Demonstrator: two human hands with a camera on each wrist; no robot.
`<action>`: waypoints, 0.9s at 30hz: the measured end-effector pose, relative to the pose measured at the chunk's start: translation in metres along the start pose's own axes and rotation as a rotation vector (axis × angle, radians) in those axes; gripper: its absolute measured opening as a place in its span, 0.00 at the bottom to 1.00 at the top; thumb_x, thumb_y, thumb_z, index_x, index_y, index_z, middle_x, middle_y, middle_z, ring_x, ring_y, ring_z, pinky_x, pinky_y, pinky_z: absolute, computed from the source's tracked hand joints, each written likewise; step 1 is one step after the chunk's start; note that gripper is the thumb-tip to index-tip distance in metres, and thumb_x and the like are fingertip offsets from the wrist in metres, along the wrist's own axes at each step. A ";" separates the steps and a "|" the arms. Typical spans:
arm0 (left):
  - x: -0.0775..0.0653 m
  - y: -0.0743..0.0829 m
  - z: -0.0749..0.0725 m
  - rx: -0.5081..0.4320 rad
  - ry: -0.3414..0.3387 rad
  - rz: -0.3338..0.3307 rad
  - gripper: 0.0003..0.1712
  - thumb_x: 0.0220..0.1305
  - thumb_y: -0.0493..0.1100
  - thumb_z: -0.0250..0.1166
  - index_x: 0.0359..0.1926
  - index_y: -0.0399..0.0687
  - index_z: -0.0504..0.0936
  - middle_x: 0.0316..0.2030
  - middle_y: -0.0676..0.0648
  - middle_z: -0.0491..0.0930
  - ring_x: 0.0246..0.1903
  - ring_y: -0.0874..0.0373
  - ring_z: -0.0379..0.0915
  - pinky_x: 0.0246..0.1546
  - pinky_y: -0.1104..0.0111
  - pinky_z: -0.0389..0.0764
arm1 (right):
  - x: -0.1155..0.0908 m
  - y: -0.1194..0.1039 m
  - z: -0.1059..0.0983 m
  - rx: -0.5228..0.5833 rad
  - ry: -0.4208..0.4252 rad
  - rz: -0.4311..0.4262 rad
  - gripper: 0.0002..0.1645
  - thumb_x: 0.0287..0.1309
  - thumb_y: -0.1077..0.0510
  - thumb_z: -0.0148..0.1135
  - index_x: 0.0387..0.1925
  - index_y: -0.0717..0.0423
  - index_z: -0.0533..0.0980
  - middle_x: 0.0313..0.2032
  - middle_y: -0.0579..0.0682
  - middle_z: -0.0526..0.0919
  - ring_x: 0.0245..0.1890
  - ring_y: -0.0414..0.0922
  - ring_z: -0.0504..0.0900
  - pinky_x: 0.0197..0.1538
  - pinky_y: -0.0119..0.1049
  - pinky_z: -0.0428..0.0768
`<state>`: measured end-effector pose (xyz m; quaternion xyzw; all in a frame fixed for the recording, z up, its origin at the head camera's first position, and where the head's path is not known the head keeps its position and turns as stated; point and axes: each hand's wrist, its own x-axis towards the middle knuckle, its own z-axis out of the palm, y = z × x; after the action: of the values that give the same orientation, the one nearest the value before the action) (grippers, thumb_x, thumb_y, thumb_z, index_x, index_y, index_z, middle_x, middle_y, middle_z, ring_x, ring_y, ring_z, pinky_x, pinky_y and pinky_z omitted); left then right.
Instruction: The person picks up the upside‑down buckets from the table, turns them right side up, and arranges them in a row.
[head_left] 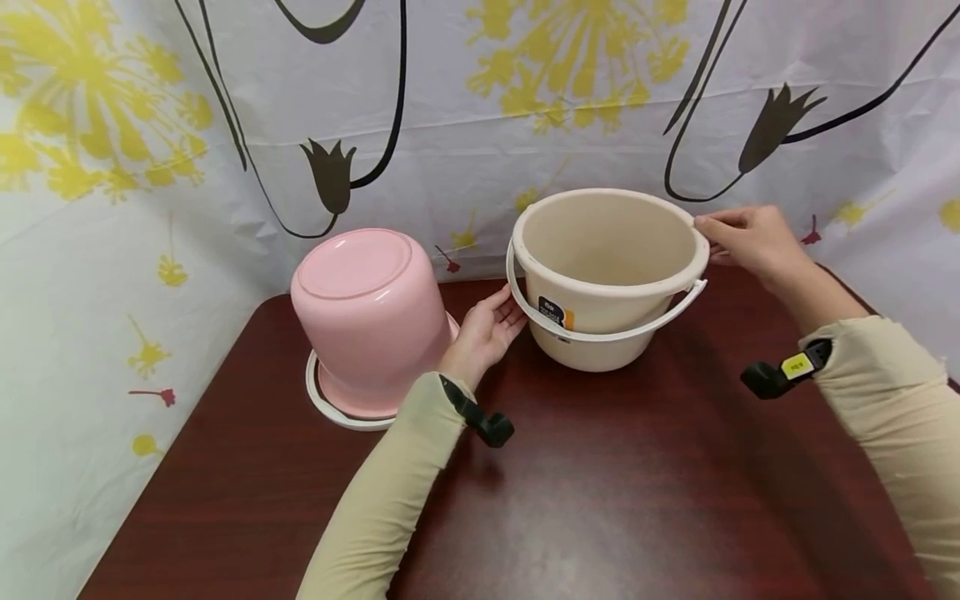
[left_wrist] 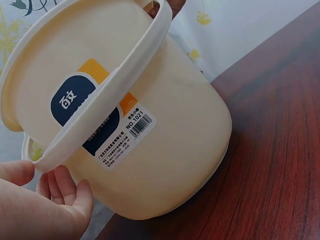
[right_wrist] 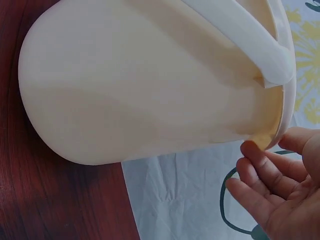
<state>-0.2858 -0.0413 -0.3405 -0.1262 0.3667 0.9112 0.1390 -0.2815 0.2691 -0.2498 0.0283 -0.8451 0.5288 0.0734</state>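
A cream bucket [head_left: 600,350] sits upright, slightly tilted, near the back of the table, with its white handle [head_left: 600,337] hanging down across the front. My left hand [head_left: 483,333] is at its left side, thumb and fingertips pinching the handle near its left end in the left wrist view. With the thumb over and fingers under, my right hand [head_left: 753,237] grips the rim on the right. A dark label [left_wrist: 75,100] with a barcode sticker shows on the bucket's front. Left of it stands a pink bucket [head_left: 375,333], upside down, its white handle [head_left: 337,417] around the rim on the table.
The dark red wooden table [head_left: 600,500] ends at a patterned curtain [head_left: 465,125] behind and along the sides. The pink bucket is close to my left forearm. Black straps with cameras sit on both wrists.
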 end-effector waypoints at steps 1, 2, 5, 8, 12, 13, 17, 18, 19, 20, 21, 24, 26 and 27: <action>-0.001 0.000 0.000 0.010 0.010 0.004 0.06 0.66 0.38 0.54 0.32 0.46 0.75 0.33 0.48 0.72 0.40 0.56 0.68 0.58 0.61 0.63 | 0.000 0.000 -0.001 0.007 -0.005 0.007 0.08 0.58 0.49 0.59 0.34 0.47 0.79 0.23 0.36 0.80 0.23 0.32 0.80 0.28 0.27 0.79; -0.003 0.001 0.000 0.020 0.023 0.009 0.06 0.66 0.38 0.54 0.32 0.45 0.75 0.33 0.48 0.72 0.41 0.55 0.68 0.59 0.60 0.62 | 0.000 0.001 -0.002 0.021 -0.009 0.011 0.06 0.57 0.49 0.59 0.31 0.43 0.79 0.23 0.36 0.80 0.24 0.32 0.80 0.28 0.27 0.79; -0.008 0.004 -0.002 0.056 0.061 0.020 0.06 0.65 0.37 0.55 0.30 0.43 0.73 0.31 0.48 0.70 0.41 0.55 0.67 0.59 0.58 0.61 | -0.001 0.000 -0.006 0.040 -0.009 0.023 0.06 0.57 0.49 0.60 0.25 0.36 0.79 0.21 0.35 0.81 0.24 0.31 0.80 0.28 0.26 0.78; -0.015 0.008 -0.006 0.090 0.075 0.025 0.06 0.64 0.37 0.56 0.29 0.43 0.73 0.29 0.48 0.70 0.38 0.55 0.67 0.59 0.57 0.61 | -0.002 -0.002 -0.011 0.016 0.002 0.018 0.06 0.56 0.47 0.61 0.24 0.33 0.77 0.20 0.33 0.80 0.24 0.29 0.79 0.28 0.24 0.77; -0.028 0.015 -0.012 0.137 0.054 0.036 0.06 0.65 0.37 0.56 0.30 0.44 0.74 0.27 0.48 0.71 0.33 0.56 0.68 0.59 0.56 0.61 | -0.005 -0.009 -0.012 -0.028 0.004 -0.003 0.04 0.55 0.46 0.61 0.26 0.33 0.78 0.21 0.31 0.80 0.24 0.29 0.79 0.28 0.22 0.76; -0.032 0.017 -0.013 0.150 0.042 0.037 0.05 0.65 0.37 0.55 0.31 0.44 0.75 0.28 0.48 0.71 0.33 0.56 0.68 0.59 0.56 0.61 | -0.006 -0.011 -0.011 -0.049 0.004 -0.015 0.03 0.56 0.46 0.61 0.27 0.33 0.78 0.21 0.30 0.80 0.24 0.28 0.78 0.28 0.22 0.76; -0.048 0.025 -0.019 0.208 -0.012 0.055 0.04 0.66 0.37 0.54 0.38 0.41 0.74 0.28 0.48 0.71 0.32 0.57 0.69 0.56 0.58 0.65 | -0.016 -0.022 -0.008 -0.219 0.043 -0.099 0.08 0.57 0.45 0.59 0.36 0.38 0.81 0.23 0.25 0.77 0.22 0.25 0.76 0.26 0.21 0.73; -0.052 0.027 -0.020 0.227 -0.026 0.056 0.05 0.66 0.37 0.54 0.39 0.41 0.74 0.29 0.48 0.71 0.32 0.57 0.69 0.55 0.59 0.66 | -0.019 -0.025 -0.007 -0.259 0.055 -0.128 0.10 0.57 0.45 0.59 0.39 0.40 0.81 0.24 0.23 0.76 0.22 0.25 0.76 0.26 0.20 0.72; -0.057 0.029 -0.022 0.243 -0.037 0.056 0.05 0.66 0.37 0.53 0.40 0.41 0.73 0.29 0.48 0.71 0.32 0.57 0.69 0.53 0.60 0.67 | -0.022 -0.028 -0.006 -0.305 0.070 -0.161 0.14 0.58 0.45 0.58 0.41 0.44 0.81 0.24 0.22 0.75 0.22 0.24 0.74 0.26 0.20 0.70; -0.061 0.031 -0.023 0.262 -0.046 0.057 0.05 0.67 0.38 0.53 0.40 0.42 0.73 0.29 0.48 0.71 0.32 0.58 0.69 0.51 0.60 0.68 | -0.026 -0.032 -0.004 -0.340 0.084 -0.193 0.16 0.58 0.45 0.58 0.43 0.47 0.81 0.24 0.21 0.74 0.22 0.23 0.73 0.27 0.20 0.69; -0.065 0.033 -0.024 0.284 -0.057 0.055 0.05 0.67 0.38 0.52 0.39 0.42 0.73 0.29 0.49 0.71 0.31 0.58 0.69 0.51 0.60 0.68 | -0.029 -0.036 -0.002 -0.354 0.089 -0.222 0.17 0.58 0.46 0.58 0.43 0.49 0.81 0.24 0.21 0.74 0.23 0.23 0.73 0.28 0.21 0.68; -0.076 0.039 -0.029 0.335 -0.090 0.043 0.05 0.68 0.38 0.50 0.39 0.43 0.72 0.30 0.49 0.71 0.31 0.58 0.69 0.53 0.60 0.67 | -0.038 -0.050 0.005 -0.389 0.092 -0.296 0.19 0.59 0.48 0.58 0.45 0.56 0.80 0.26 0.20 0.73 0.28 0.23 0.71 0.31 0.23 0.64; -0.084 0.042 -0.033 0.366 -0.108 0.036 0.05 0.68 0.38 0.50 0.39 0.43 0.71 0.31 0.49 0.70 0.31 0.58 0.69 0.52 0.61 0.68 | -0.044 -0.060 0.010 -0.400 0.083 -0.331 0.19 0.59 0.49 0.58 0.45 0.57 0.80 0.27 0.22 0.74 0.29 0.23 0.71 0.31 0.24 0.63; -0.088 0.044 -0.035 0.378 -0.118 0.034 0.05 0.69 0.39 0.49 0.40 0.43 0.71 0.31 0.49 0.70 0.32 0.58 0.69 0.51 0.61 0.69 | -0.047 -0.065 0.013 -0.399 0.071 -0.343 0.20 0.59 0.49 0.58 0.46 0.58 0.80 0.28 0.23 0.76 0.30 0.23 0.71 0.31 0.25 0.63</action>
<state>-0.2151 -0.1106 -0.3075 -0.0379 0.5247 0.8341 0.1659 -0.2284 0.2273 -0.2054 0.1373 -0.9125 0.3321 0.1955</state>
